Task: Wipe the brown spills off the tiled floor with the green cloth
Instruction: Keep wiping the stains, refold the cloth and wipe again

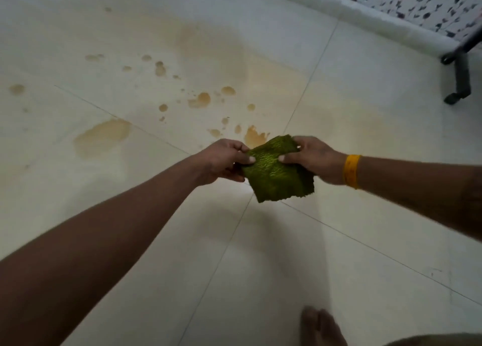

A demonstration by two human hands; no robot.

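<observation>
Both forearms bare, extended forward and converging at mid-frame. Left hand (221, 162) curled, thumb on top, pinching the left edge of the green cloth (276, 172). Right hand (317, 160) mirrors it, thumb pressed on the cloth's right side, fingers tucked beneath. Yellow wristband (351, 171) on right wrist. One bare foot (322, 326) visible at lower edge.

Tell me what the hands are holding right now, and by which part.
Both hands hold the folded green cloth above the floor: the left hand pinches its left edge, the right hand its right edge, thumbs on top.
</observation>
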